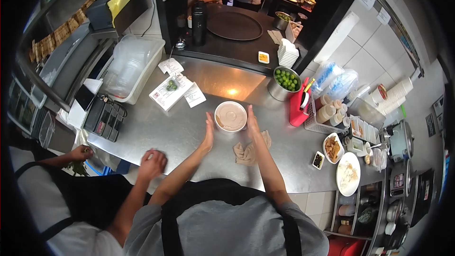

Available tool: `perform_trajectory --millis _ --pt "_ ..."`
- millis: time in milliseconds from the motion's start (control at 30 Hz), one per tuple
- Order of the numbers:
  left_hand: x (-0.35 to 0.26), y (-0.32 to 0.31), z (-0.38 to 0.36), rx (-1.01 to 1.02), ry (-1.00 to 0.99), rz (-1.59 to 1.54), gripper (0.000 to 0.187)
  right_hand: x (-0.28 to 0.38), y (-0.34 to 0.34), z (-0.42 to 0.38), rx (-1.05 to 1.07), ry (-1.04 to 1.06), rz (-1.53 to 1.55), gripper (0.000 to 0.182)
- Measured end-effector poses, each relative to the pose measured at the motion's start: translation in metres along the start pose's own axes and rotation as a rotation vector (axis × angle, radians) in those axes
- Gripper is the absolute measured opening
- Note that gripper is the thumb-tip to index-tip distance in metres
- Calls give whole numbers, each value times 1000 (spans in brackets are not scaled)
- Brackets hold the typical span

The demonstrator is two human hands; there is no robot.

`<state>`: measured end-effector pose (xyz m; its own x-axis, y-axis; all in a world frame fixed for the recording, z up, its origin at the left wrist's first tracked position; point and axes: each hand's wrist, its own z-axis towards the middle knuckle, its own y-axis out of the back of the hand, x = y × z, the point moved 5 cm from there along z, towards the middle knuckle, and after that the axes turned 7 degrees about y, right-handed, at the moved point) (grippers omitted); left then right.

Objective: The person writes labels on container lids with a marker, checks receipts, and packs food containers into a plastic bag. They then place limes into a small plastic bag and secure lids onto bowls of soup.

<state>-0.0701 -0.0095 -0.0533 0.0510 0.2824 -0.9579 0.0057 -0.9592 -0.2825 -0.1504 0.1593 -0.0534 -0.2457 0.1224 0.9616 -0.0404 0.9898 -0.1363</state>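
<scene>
A round takeaway bowl with a clear lid (231, 116) stands on the steel counter (189, 161), with something pale brown showing through the lid. My left hand (208, 132) is at its left side, fingers stretched out and palm turned inward. On the opposite side my right hand (253, 118) mirrors it, fingers straight and close beside the rim. Neither hand has its fingers curled round the bowl. Under my right forearm lies a crumpled beige cloth (246, 153).
Paper slips (171, 92) lie left of the bowl, near a plastic crate (154, 64). Behind stand a pot of limes (284, 83) and a red holder (297, 109). Plated food (348, 174) sits at right. A co-worker's hand (152, 162) is over the counter's front-left edge.
</scene>
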Motion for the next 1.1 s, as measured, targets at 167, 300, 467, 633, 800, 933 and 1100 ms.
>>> perform_trajectory --millis 167,300,467,633,800,933,1100 --pt "-1 -20 -1 -101 31 -186 86 -19 -13 -8 93 -24 244 77" --pt "9 0 8 -186 2 -244 79 1 29 -12 -225 292 83 65" --pt "-63 -13 13 -378 -411 381 73 95 147 -80 -977 825 -467 45" --pt "-112 -136 27 -44 -569 498 49 90 239 -22 -858 492 -680 36" --pt "-39 -240 76 456 -225 480 34 118 258 0 -696 171 -697 23" --pt "-11 -291 91 543 298 340 46 113 253 -6 -721 211 -3 14" --pt "19 -325 110 559 680 72 59 110 245 -53 -633 427 214 7"
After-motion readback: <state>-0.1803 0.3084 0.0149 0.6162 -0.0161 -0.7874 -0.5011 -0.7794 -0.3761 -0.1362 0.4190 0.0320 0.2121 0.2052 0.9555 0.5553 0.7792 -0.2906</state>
